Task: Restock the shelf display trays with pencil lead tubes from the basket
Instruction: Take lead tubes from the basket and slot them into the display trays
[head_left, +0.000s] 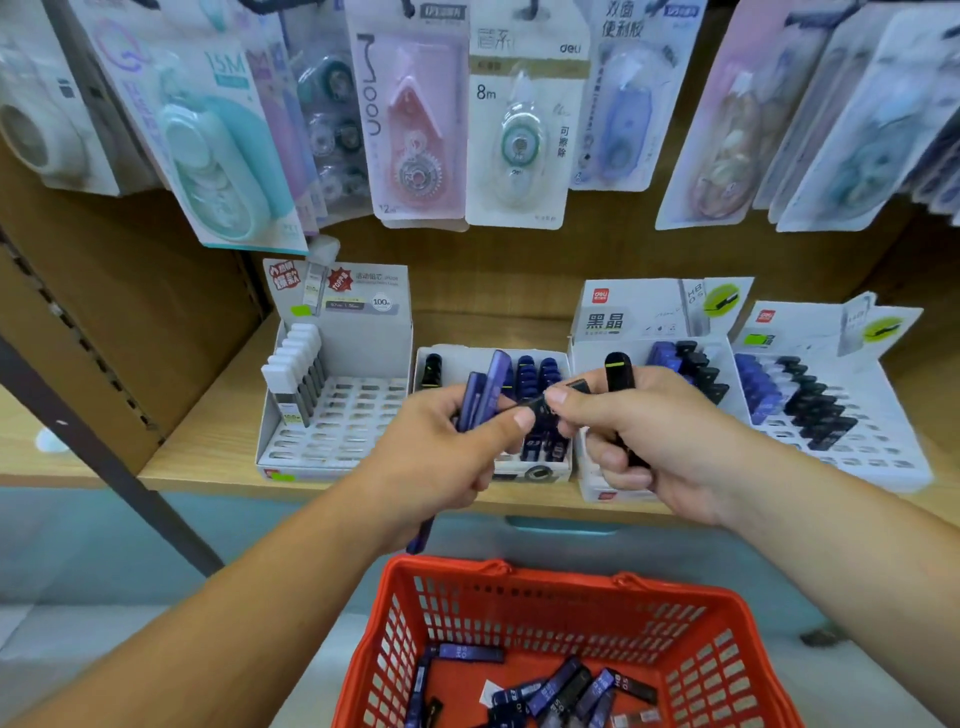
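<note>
A person restocking a stationery shelf (208, 447) holds both hands just in front of the display trays. The left hand (441, 457) grips a bunch of blue lead tubes (491, 382), their long axes roughly upright. The right hand (670, 441) curls round a black tube (619, 371), also upright, and its thumb and forefinger pinch a dark tube (540, 405) lying crosswise between the hands. The half-filled middle tray (540, 474) sits directly behind, nearest the left hand, so a short forward reach should do. Its front rows are hidden. The white tray (363, 410) to the left shows many open slots. More tubes (558, 686) lie loose in the red basket (519, 574) below.
</note>
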